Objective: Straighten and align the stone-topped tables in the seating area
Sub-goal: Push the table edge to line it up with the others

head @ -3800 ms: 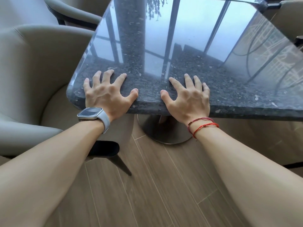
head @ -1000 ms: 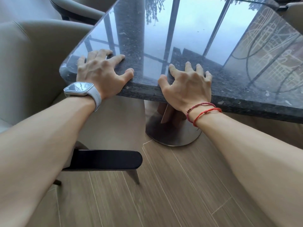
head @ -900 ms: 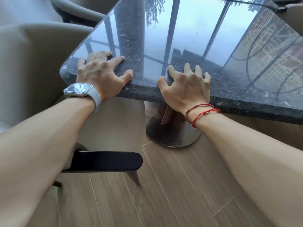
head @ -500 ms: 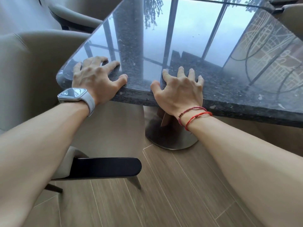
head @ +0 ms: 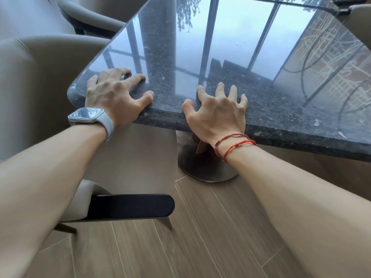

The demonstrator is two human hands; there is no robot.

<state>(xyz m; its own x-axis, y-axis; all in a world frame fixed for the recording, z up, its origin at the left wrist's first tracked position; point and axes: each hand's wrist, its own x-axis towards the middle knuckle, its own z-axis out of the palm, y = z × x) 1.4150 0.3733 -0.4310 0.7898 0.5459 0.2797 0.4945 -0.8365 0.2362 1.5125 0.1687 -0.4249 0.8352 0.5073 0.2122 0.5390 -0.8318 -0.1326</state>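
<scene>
Stone tabletop (head: 241,47): dark, speckled, glossy, round-cornered, straight ahead beside a beige armchair (head: 40,77).
Left hand (head: 114,95): fingers spread, arched, pressing the near corner.
Right hand (head: 216,113): spread likewise, on the near edge.

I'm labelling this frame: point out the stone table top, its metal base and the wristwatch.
stone table top (head: 230,47), head view, on the glossy upper surface
metal base (head: 200,168), head view, on the round foot plate
wristwatch (head: 86,115), head view, on its screen
</scene>
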